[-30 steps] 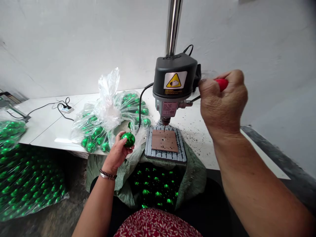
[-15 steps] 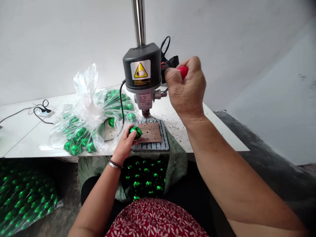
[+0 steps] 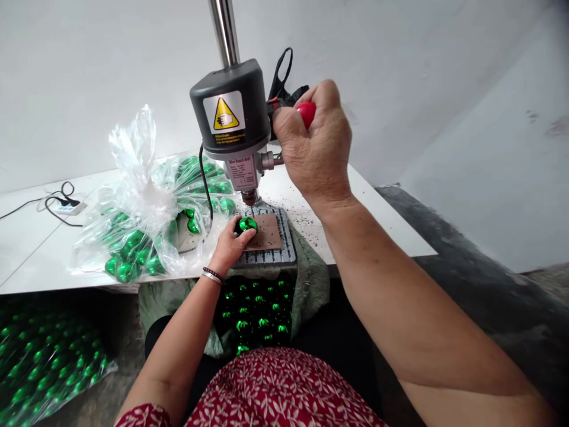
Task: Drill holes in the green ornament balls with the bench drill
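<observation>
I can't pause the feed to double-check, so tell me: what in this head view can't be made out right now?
- Drill bit tip: too thin to tell whether it touches the green ball.
- Underside of the ball: covered by the left hand.
- Red lever knob: mostly wrapped by the right hand.
- Label on the drill press: print too small.
- Column: cut off by the top edge.

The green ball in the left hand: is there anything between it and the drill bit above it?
Nothing visible. The left hand holds the green ball on the brown plate, directly under the drill bit. The fingers grip its side, not its top.
</observation>
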`<state>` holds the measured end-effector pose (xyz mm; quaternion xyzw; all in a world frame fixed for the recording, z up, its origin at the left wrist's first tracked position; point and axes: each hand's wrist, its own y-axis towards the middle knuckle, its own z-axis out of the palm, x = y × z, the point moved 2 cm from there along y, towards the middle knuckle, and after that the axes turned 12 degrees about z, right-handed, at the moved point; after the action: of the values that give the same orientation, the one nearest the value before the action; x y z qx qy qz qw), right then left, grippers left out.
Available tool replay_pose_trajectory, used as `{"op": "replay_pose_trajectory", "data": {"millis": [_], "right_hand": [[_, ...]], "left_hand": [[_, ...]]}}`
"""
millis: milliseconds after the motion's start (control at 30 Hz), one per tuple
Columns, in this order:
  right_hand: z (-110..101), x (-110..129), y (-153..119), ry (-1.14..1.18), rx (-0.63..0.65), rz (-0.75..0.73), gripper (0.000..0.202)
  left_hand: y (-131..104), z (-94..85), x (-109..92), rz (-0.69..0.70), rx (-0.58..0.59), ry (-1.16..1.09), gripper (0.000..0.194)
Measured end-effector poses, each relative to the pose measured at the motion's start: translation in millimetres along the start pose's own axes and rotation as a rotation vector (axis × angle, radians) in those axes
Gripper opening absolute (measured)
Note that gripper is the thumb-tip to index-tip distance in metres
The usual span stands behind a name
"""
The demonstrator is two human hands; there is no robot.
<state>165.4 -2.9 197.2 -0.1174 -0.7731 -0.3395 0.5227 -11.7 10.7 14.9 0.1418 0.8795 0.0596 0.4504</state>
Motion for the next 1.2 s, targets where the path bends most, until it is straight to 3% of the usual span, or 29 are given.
{"op": "replay_pose_trajectory", "data": {"millis": [267,467,700,1200], "right_hand": [[0.1,-4.4,0.2,0.059,0.012,-0.030,0.028],[0.1,-3.4,0.4,0.065,0.017,-0.033,0.028],[-2.7,-1.0,-1.4,0.059,0.011,-0.017,0.028],[-10.8,-26.3,-21.3,-0.098,-0.058,-0.117,0.021]], "left_hand": [[9.0,2.1,-5.6,-0.008,0.036,0.058,0.061],[19.3,3.9,-7.6,0.130,0.114,0.084,0.056],[21.1,6.3,2.0,0.026,0.130,0.064,0.065],[18.1,18.2,8.3,0.022,0.105,0.039,0.069]]}}
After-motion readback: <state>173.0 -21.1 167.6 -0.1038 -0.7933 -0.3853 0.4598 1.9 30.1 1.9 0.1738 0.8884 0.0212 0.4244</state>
